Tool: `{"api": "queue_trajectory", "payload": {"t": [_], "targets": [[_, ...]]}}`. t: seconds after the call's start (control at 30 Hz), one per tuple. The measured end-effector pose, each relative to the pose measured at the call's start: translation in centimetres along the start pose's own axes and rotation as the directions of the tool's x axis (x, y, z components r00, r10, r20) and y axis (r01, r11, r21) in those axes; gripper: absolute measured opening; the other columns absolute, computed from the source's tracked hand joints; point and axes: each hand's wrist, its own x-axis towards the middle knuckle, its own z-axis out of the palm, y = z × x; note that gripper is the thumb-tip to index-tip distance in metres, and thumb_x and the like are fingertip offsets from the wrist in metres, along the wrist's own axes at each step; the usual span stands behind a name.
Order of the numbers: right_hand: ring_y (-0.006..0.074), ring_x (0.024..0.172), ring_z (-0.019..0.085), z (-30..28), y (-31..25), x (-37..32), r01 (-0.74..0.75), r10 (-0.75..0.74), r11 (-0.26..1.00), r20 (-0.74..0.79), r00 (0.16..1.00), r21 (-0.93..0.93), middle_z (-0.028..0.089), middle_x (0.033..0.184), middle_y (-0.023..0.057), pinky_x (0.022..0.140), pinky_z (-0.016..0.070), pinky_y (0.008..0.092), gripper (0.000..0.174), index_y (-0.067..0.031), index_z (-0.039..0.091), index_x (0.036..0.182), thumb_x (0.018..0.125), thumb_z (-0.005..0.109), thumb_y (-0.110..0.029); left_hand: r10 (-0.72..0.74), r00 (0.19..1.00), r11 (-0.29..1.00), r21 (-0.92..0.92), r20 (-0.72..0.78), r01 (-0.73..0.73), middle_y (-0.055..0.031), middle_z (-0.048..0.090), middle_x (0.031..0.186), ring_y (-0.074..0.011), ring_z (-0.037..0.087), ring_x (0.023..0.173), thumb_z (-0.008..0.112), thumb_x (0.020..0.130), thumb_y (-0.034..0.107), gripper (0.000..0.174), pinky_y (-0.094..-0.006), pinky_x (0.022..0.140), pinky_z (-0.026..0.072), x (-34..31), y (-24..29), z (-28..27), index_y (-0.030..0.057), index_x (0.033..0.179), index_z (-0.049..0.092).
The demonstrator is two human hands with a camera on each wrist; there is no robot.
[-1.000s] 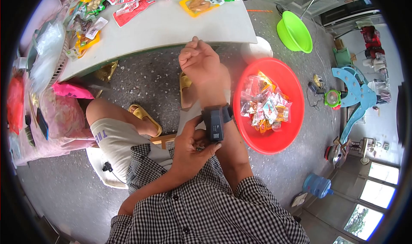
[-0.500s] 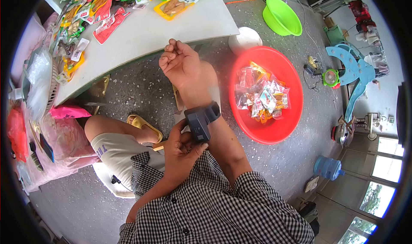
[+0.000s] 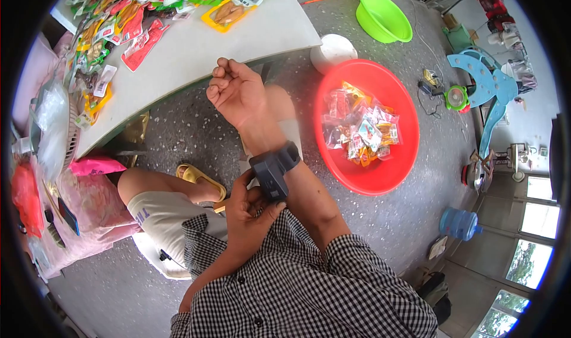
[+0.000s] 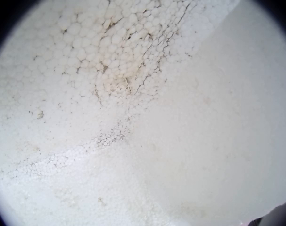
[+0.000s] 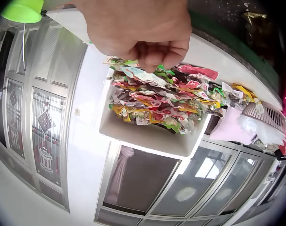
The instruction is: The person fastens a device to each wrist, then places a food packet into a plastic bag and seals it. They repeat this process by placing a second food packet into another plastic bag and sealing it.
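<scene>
My right hand (image 3: 235, 91) is held out below the white table's edge (image 3: 250, 43) in a curled fist with nothing in it; the right wrist view shows its knuckles (image 5: 143, 28) from behind. A dark wrist camera (image 3: 270, 172) is strapped on that forearm. My left hand (image 3: 253, 210) grips the camera's lower end, thumb on its side. Colourful snack packets (image 3: 137, 25) lie spread over the table, also seen as packets (image 5: 166, 101) in the right wrist view. The left wrist view shows only white foam (image 4: 133, 117) up close.
A red basin (image 3: 392, 177) with wrapped snacks (image 3: 360, 130) stands on the floor at right, a green basin (image 3: 383, 16) and a white lid (image 3: 333, 49) beyond it. A blue water bottle (image 3: 459, 224) stands far right. My knee and yellow sandal (image 3: 199, 177) are at left.
My right forearm has swung a little to the left and its wrist has turned. The left hand stays on the wrist camera.
</scene>
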Motion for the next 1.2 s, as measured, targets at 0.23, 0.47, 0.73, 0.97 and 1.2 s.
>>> {"api": "queue_trajectory", "payload": {"t": [0.23,0.47,0.73,0.97,1.2], "targets": [[0.0132,0.059,0.046,1.1,0.0,-0.7,-0.002,0.003,1.0,0.023,1.0,-0.025,0.054,0.075,0.0044,0.059,0.0439,0.0286,0.013,-0.0031,0.056,0.09,0.088,0.051,-0.015,0.004,1.0,1.0,0.029,0.006,-0.004,-0.0141,0.064,0.097,-0.0173,0.061,0.096,0.066,0.077,-0.004,0.062,-0.0279,0.085,0.0486,-0.3,0.0,0.1,-0.006,0.127,0.029],[0.0134,0.06,0.046,1.9,-0.2,-1.4,-0.006,0.006,1.0,0.051,0.999,-0.011,0.054,0.075,0.0051,0.059,0.0445,0.0289,0.015,-0.0024,0.056,0.09,0.089,0.05,-0.016,0.013,0.999,1.0,0.001,0.037,-0.013,-0.0142,0.065,0.096,-0.0183,0.062,0.094,0.067,0.076,-0.004,0.064,-0.0282,0.086,0.0476,-0.6,0.0,0.3,-0.0064,0.126,0.027],[0.0121,0.057,0.048,3.3,-0.4,-2.1,-0.031,0.028,0.999,0.085,0.996,0.038,0.056,0.073,0.0042,0.058,0.0456,0.028,0.014,-0.0041,0.057,0.089,0.087,0.052,-0.017,0.037,0.997,0.995,0.088,0.066,-0.043,-0.0151,0.064,0.095,-0.0188,0.062,0.095,0.067,0.076,-0.004,0.066,-0.0276,0.085,0.0474,-0.9,0.1,0.4,-0.0073,0.126,0.025],[0.0124,0.056,0.049,3.1,-0.4,-2.2,-0.062,0.057,0.995,0.07,0.996,0.075,0.057,0.072,0.0044,0.057,0.046,0.0279,0.013,-0.0044,0.057,0.087,0.087,0.051,-0.017,0.058,0.994,0.996,0.063,0.097,-0.064,-0.0155,0.064,0.095,-0.0188,0.062,0.094,0.066,0.076,-0.004,0.067,-0.0287,0.085,0.0471,-1.2,-0.4,0.5,-0.0079,0.126,0.022],[0.0133,0.063,0.046,2.3,-1.0,-2.3,-0.125,0.099,0.97,0.131,0.986,0.208,0.052,0.077,0.006,0.063,0.0422,0.0289,0.015,-0.0011,0.055,0.089,0.088,0.051,-0.015,0.117,0.948,0.985,0.089,0.297,-0.15,-0.0188,0.058,0.111,-0.0204,0.062,0.092,0.061,0.079,-0.005,0.075,-0.0305,0.084,0.0478,-1.9,-1.2,0.6,-0.0054,0.136,0.013]]}}
